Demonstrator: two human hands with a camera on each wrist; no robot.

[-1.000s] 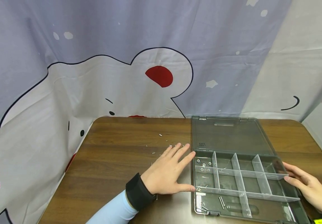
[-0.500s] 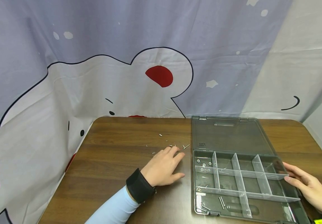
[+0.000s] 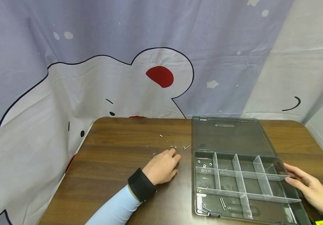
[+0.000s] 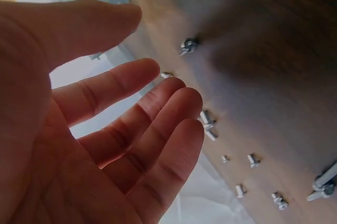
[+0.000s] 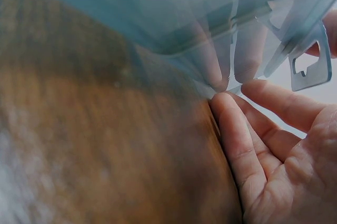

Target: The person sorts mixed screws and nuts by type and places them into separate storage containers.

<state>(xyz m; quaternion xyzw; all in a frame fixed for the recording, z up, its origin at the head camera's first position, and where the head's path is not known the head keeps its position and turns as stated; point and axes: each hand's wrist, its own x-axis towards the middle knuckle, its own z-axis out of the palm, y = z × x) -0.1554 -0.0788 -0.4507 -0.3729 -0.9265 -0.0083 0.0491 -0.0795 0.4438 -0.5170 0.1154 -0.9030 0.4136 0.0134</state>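
head view | scattered screws [image 3: 175,147] | just beyond left hand [image 3: 160,168] (palm down)

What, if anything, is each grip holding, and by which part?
The left grip holds nothing. The right grip touches the right side of the box; whether it clasps it cannot be told.

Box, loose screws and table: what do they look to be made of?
Box: likely hard plastic, smoky and glossy, judging by its translucent walls and bright glints.
Screws: likely metal, silvery and shiny, by the highlights on them; which metal can't be told.
Table: wood or wood-look laminate, brown with a slight sheen; the streaky grain shows, but not whether it's solid.
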